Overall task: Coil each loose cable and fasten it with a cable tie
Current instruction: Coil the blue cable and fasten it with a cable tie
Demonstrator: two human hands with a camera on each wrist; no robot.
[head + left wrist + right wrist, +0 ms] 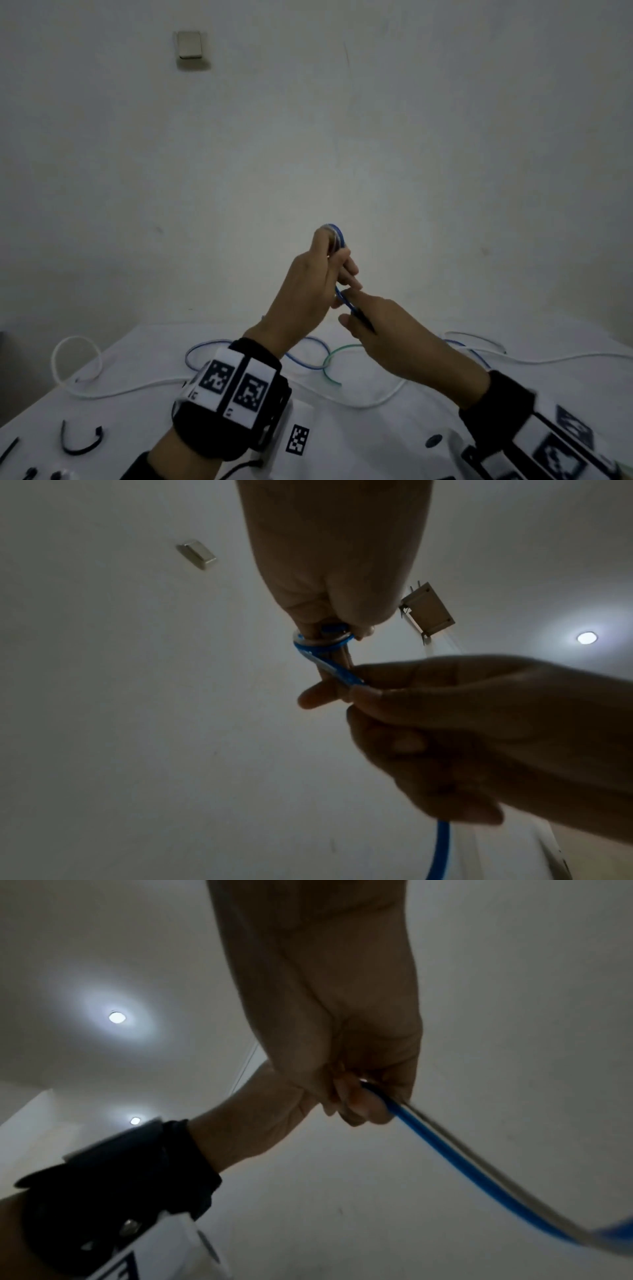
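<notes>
A blue cable (335, 233) is wound in a small coil around the fingers of my raised left hand (337, 260), well above the table. In the left wrist view the coil (318, 642) rings those fingers. My right hand (346, 305) sits just below and to the right, pinching the cable's free length (346, 677) between thumb and fingers. The right wrist view has my right hand (363, 1104) curled round the blue cable (479, 1177), which runs off to the lower right. A short dark piece (363, 319) lies across that hand; I cannot tell what it is.
On the white table (359, 445) lie loose cables: a white one (78, 356) at the left, a blue one (205, 345) and a green one (337, 356) in the middle, more at the right (479, 356). Black cable ties (82, 443) lie at the near left.
</notes>
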